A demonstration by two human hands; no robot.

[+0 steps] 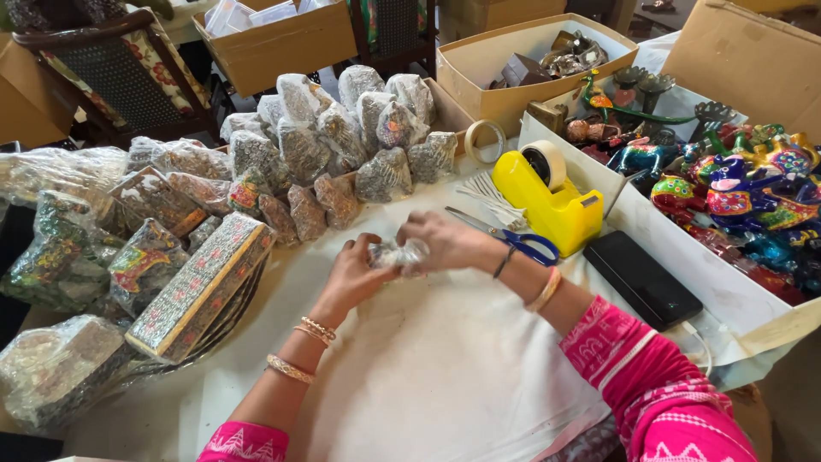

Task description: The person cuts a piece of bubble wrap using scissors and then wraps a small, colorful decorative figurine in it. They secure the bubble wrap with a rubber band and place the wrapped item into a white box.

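Small crinkly plastic-wrapped bundle [398, 254], contents unclear, pinched by left hand [355, 274], right hand [445, 242]

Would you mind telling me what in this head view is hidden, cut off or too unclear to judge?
- Small plastic-wrapped item: the left hand and right hand cover most of it, and the wrap blurs the rest, so its kind is unclear.
- Scissors: the right wrist hides part of the blue handles.
- Open cardboard box: its wall hides most of the contents.
- Painted figurines: the right edge cuts the group off.
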